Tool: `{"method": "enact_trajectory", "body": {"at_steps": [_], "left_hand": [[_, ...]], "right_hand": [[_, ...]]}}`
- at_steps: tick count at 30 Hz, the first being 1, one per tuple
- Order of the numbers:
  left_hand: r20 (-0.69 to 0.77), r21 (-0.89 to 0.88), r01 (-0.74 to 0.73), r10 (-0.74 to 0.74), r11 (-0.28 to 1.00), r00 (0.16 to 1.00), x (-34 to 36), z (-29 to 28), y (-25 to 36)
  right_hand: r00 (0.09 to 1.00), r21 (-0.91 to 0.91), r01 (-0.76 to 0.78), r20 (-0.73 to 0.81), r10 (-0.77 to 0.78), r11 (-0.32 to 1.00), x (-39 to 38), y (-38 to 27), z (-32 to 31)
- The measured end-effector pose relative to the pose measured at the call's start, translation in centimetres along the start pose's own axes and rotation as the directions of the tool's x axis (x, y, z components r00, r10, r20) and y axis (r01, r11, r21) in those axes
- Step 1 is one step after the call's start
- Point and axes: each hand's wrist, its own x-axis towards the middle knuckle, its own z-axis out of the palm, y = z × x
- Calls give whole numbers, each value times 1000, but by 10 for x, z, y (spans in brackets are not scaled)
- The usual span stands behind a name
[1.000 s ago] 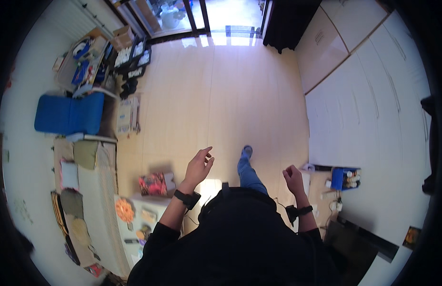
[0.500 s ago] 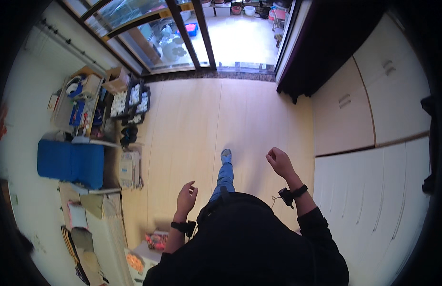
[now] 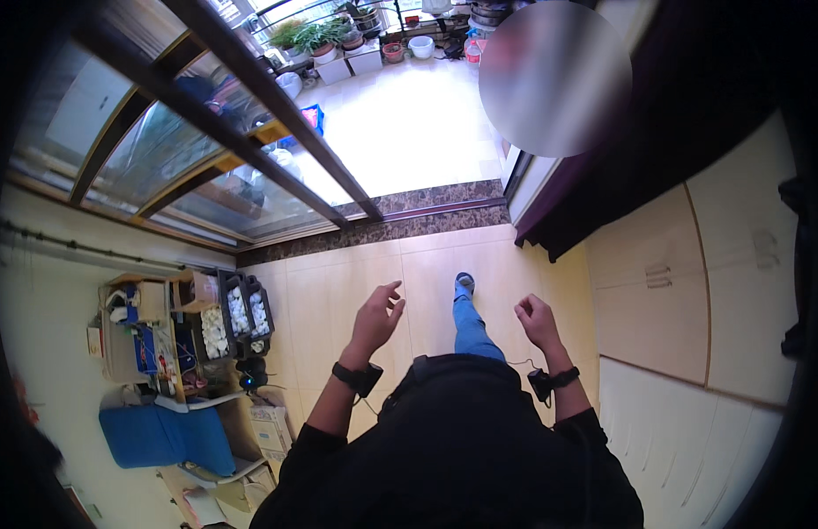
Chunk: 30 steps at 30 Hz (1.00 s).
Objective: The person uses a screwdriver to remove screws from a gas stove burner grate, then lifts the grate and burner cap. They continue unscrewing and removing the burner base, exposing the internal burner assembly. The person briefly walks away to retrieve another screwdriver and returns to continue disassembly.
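I saw the left hand (image 3: 375, 317) hang half open and empty over the pale floor (image 3: 338, 273); the right hand (image 3: 538, 322) made a loose fist, nothing visible inside. A slippered foot (image 3: 464, 282) stood between the 2, slightly higher in the frame.

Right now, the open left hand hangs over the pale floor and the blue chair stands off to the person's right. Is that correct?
Not quite: the blue chair stands off to the person's left, as the head view shows. The open left hand does hang over the pale floor.
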Motion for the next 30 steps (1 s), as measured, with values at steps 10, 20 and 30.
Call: {"method": "enact_trajectory", "body": {"at_steps": [10, 20, 30], "left_hand": [[-70, -126, 248, -258, 960, 963, 271, -58, -48], [126, -117, 55, -41, 992, 991, 723, -81, -67], [460, -42, -450, 417, 892, 784, 1119, -6, 62]], "right_hand": [[973, -19, 149, 180, -143, 989, 401, -89, 1], [994, 6, -102, -30, 102, 995, 697, -119, -30], [865, 222, -366, -277, 419, 904, 916, -37, -64]]}}
